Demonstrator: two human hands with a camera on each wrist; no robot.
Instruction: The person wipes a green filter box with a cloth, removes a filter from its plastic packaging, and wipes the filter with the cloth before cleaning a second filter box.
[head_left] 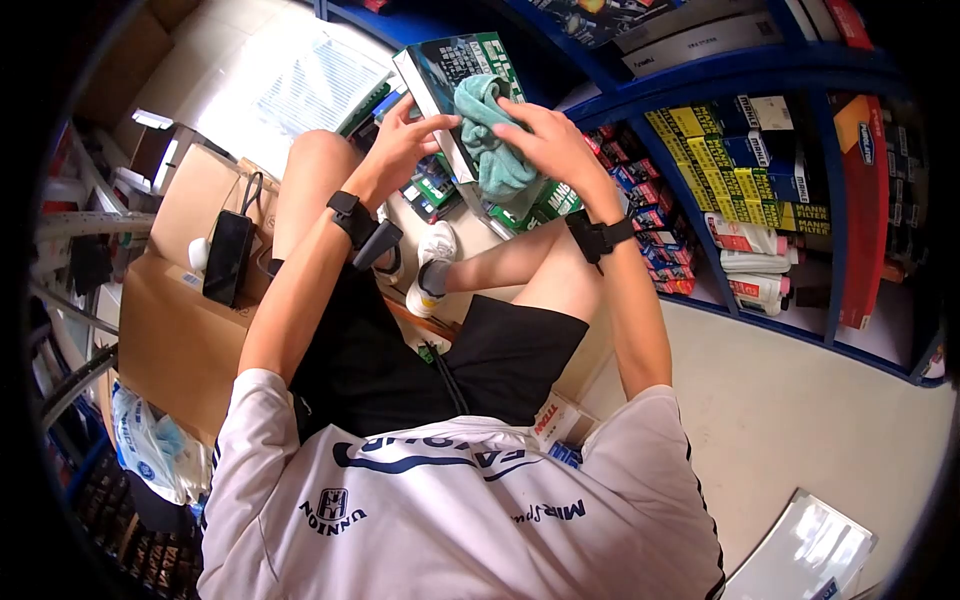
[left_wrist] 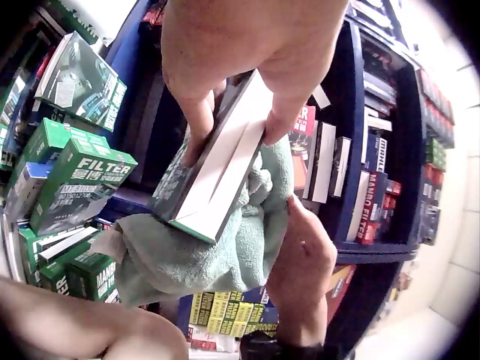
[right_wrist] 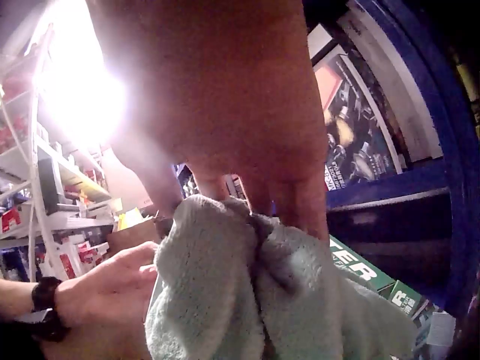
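My left hand [head_left: 400, 150] pinches a flat filter box [head_left: 428, 85] along its edges, fingers on one face and thumb on the other. The box is dark with green lettering, and its narrow white side [left_wrist: 225, 161] shows in the left wrist view. A crumpled pale green cloth [head_left: 492, 150] lies against the box's face, gripped by my right hand [head_left: 555, 150]. In the left wrist view the cloth hangs below and behind the box, with the right hand to its right. The cloth hides part of the right fingers in the right wrist view.
Green filter boxes [left_wrist: 82, 180] stand stacked beyond the knees. Blue shelving [head_left: 835, 220] with yellow MANN boxes [head_left: 700, 165] rises on the right. Cardboard boxes [head_left: 180, 320] stand on the left, with a black phone [head_left: 230, 255] on one. A white panel [head_left: 805, 550] lies on the floor.
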